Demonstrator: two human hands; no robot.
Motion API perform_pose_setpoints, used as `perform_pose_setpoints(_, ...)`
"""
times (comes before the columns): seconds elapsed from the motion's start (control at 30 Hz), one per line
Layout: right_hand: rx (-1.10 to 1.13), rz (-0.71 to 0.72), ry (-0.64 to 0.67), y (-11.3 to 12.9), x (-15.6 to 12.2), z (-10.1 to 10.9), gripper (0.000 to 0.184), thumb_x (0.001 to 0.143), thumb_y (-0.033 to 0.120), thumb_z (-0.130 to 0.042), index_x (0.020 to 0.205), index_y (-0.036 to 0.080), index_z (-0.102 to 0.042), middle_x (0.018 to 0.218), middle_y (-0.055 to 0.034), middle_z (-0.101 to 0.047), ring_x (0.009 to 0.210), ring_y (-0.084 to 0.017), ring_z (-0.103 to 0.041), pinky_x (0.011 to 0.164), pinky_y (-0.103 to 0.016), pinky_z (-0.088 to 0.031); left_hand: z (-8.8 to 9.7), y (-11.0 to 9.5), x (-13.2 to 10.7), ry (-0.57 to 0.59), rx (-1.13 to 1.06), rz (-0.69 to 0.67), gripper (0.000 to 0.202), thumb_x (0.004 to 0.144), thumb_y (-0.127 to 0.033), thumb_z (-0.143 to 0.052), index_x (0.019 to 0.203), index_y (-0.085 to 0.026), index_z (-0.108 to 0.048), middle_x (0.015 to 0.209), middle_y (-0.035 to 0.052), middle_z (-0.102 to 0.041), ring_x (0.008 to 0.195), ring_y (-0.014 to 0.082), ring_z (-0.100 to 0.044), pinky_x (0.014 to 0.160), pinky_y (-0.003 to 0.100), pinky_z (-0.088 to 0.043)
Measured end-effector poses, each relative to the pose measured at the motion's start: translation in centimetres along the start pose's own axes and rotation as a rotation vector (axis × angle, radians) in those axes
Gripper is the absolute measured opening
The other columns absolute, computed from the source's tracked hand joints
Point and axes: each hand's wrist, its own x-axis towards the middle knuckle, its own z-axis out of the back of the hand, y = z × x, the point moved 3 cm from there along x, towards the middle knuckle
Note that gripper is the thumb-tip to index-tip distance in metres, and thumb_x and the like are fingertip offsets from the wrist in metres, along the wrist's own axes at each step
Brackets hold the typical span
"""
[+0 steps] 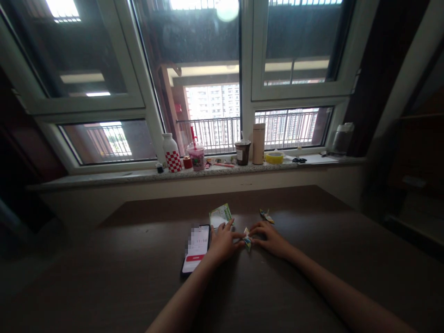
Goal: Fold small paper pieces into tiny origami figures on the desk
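My left hand (224,241) and my right hand (269,238) rest on the dark wooden table (138,277), fingertips meeting on a small folded piece of coloured paper (247,241). Both hands pinch it from either side. A second small folded paper piece (266,215) lies just beyond my right hand. A green and white sheet of paper (220,215) sits just beyond my left hand. A phone (196,249) with a lit screen lies flat, left of my left hand.
The stone windowsill (104,175) behind the table holds a red-checked bottle (172,153), a pink cup with a straw (196,156), a dark drink cup (242,152), a tall beige flask (258,144), a yellow tape roll (274,157) and papers (317,159).
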Motion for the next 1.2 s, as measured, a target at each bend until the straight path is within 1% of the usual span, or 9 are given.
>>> perform_pose_setpoints(0.1, 0.012, -0.019, -0.037, -0.2, 0.1, -0.2, 0.018, 0.084, 0.038, -0.066, 0.088, 0.022, -0.073, 0.104, -0.0072, -0.065, 0.104, -0.022, -0.058, 0.098, -0.038, -0.042, 0.0, -0.1, 0.1, -0.035, 0.002, 0.008, 0.030, 0.085, -0.051, -0.057, 0.113, -0.047, -0.066, 0.154, -0.0022, -0.035, 0.139, 0.0351, -0.032, 0.112, 0.069, -0.006)
perform_pose_setpoints(0.33, -0.050, -0.060, -0.087, -0.2, 0.7, -0.6, 0.031, 0.090, 0.043, -0.055, 0.079, 0.019, -0.071, 0.095, -0.0084, -0.066, 0.096, -0.022, -0.059, 0.091, -0.035, -0.044, 0.1, -0.5, 0.4, -0.128, -0.038, 0.063, 0.023, 0.085, -0.045, -0.059, 0.101, -0.040, -0.073, 0.149, 0.0007, -0.043, 0.137, 0.0311, -0.035, 0.113, 0.067, -0.004)
perform_pose_setpoints(0.53, -0.155, -0.130, -0.156, -0.2, 1.1, -1.5, 0.023, 0.088, 0.034, -0.058, 0.074, 0.019, -0.068, 0.093, -0.0073, -0.063, 0.093, -0.021, -0.057, 0.088, -0.035, -0.044, -0.3, -0.5, 0.5, -0.177, -0.102, 0.125, 0.018, 0.084, -0.043, -0.061, 0.092, -0.036, -0.075, 0.148, 0.0007, -0.043, 0.137, 0.0306, -0.035, 0.112, 0.068, -0.003)
perform_pose_setpoints(0.6, -0.183, -0.149, -0.162, -0.1, 1.1, -1.6, 0.020, 0.087, 0.033, -0.059, 0.074, 0.019, -0.067, 0.092, -0.0072, -0.062, 0.093, -0.022, -0.057, 0.087, -0.034, -0.044, -0.5, -0.5, 0.5, -0.213, -0.125, 0.135, 0.018, 0.084, -0.043, -0.061, 0.093, -0.035, -0.074, 0.147, 0.0012, -0.044, 0.137, 0.0301, -0.035, 0.112, 0.068, -0.004)
perform_pose_setpoints(0.67, -0.213, -0.162, -0.164, 0.0, 1.0, -1.7, 0.018, 0.085, 0.033, -0.062, 0.075, 0.018, -0.065, 0.092, -0.0072, -0.061, 0.093, -0.022, -0.056, 0.086, -0.035, -0.044, -0.7, -0.6, 0.5, -0.248, -0.127, 0.149, 0.023, 0.084, -0.044, -0.060, 0.101, -0.034, -0.072, 0.147, 0.0028, -0.045, 0.138, 0.0297, -0.034, 0.113, 0.067, -0.006)
perform_pose_setpoints(0.77, -0.249, -0.165, -0.163, 0.2, 0.9, -1.7, 0.016, 0.084, 0.034, -0.063, 0.078, 0.019, -0.063, 0.092, -0.0071, -0.059, 0.093, -0.023, -0.055, 0.085, -0.035, -0.044, -0.9, -0.8, 0.5, -0.238, -0.101, 0.174, 0.029, 0.085, -0.045, -0.058, 0.109, -0.033, -0.070, 0.148, 0.0050, -0.044, 0.138, 0.0300, -0.033, 0.114, 0.065, -0.006)
perform_pose_setpoints(0.9, -0.266, -0.153, -0.156, 0.2, 0.8, -1.8, 0.016, 0.085, 0.035, -0.062, 0.082, 0.020, -0.063, 0.094, -0.0071, -0.058, 0.095, -0.023, -0.053, 0.087, -0.037, -0.044, -1.1, -1.1, 0.5, -0.218, -0.079, 0.174, 0.026, 0.086, -0.046, -0.057, 0.103, -0.033, -0.071, 0.147, 0.0053, -0.045, 0.138, 0.0299, -0.033, 0.114, 0.065, -0.004)
perform_pose_setpoints(1.07, -0.256, -0.147, -0.135, 0.0, 0.8, -1.9, 0.014, 0.086, 0.035, -0.061, 0.085, 0.021, -0.064, 0.096, -0.0070, -0.058, 0.097, -0.024, -0.053, 0.087, -0.037, -0.043, -1.3, -1.1, 0.3, -0.247, -0.089, 0.154, 0.025, 0.088, -0.046, -0.054, 0.101, -0.033, -0.072, 0.145, 0.0051, -0.047, 0.137, 0.0305, -0.035, 0.113, 0.067, -0.005)
perform_pose_setpoints(1.2, -0.219, -0.148, -0.132, -0.2, 0.8, -1.8, 0.014, 0.085, 0.035, -0.065, 0.085, 0.021, -0.065, 0.098, -0.0065, -0.059, 0.100, -0.025, -0.053, 0.090, -0.038, -0.042, -1.5, -1.1, 0.2, -0.267, -0.101, 0.136, 0.023, 0.087, -0.045, -0.057, 0.100, -0.033, -0.072, 0.143, 0.0062, -0.049, 0.136, 0.0287, -0.036, 0.113, 0.067, -0.005)
